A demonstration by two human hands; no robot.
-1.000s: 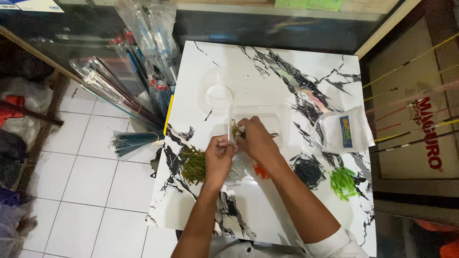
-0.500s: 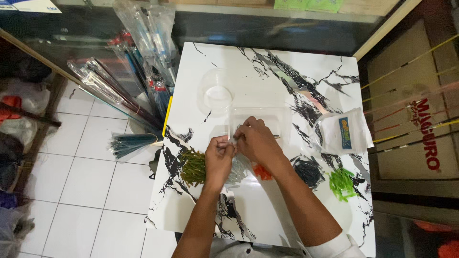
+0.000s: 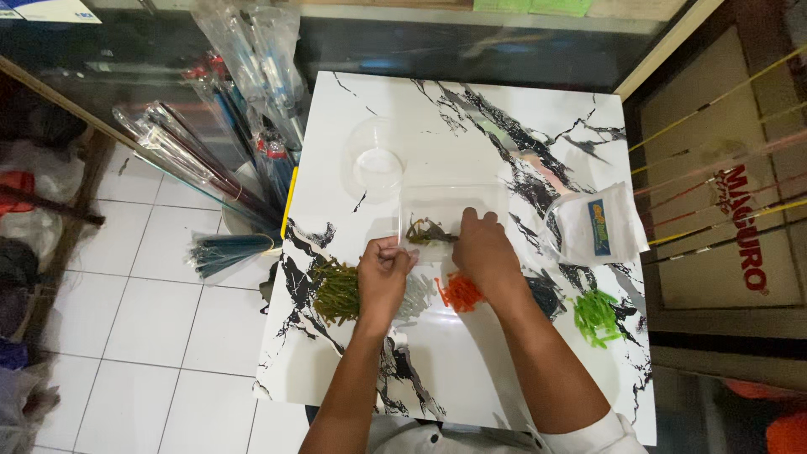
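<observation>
My left hand is closed at the near left corner of a clear plastic tray on the marble-pattern table. My right hand rests at the tray's near edge, fingers on a few dark soft-plastic lures lying inside it. Whether either hand pinches a lure is hidden by the fingers. Just below the hands lie piles of lures: olive green, pale grey, orange, dark blue and bright green.
A round clear lid lies left of the tray. A clear bag with a printed label sits to the right. Bundles of rods in plastic sleeves lean by the table's left edge over a white tile floor.
Both hands have shifted slightly; the right hand now reaches over the tray's near edge onto the dark lures, and the left hand has drawn a little left of it.
</observation>
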